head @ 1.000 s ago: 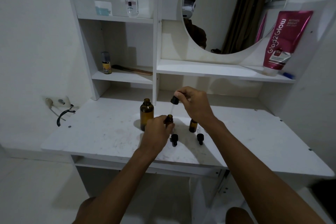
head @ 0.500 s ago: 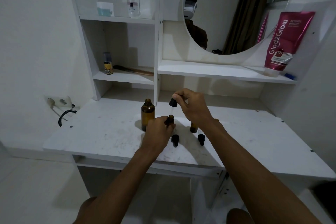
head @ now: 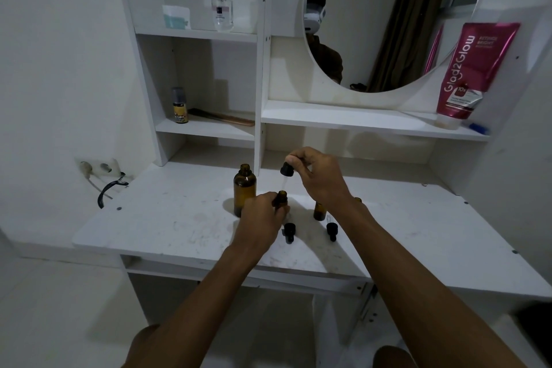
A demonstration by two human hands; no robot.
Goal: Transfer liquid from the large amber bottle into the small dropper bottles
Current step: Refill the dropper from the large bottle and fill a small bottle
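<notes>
white tabletop (head: 179,218), scuffed, below a round mirror (head: 388,24). fingers (head: 295,158) of the right hand (head: 321,181) pinched on the black bulb of a dropper (head: 287,170), glass tube aimed down at the neck of a small dropper bottle (head: 280,199). left hand (head: 260,218) curled round that bottle, on or just over the tabletop, cannot tell which. close on the left, the large amber bottle (head: 245,188), upright, uncapped. off right, a second small bottle (head: 319,210), with two loose caps (head: 289,230) in front. probably light, slick, tippy glass: best gripped low round the body. thin tube fragile, so handled by the bulb only.
</notes>
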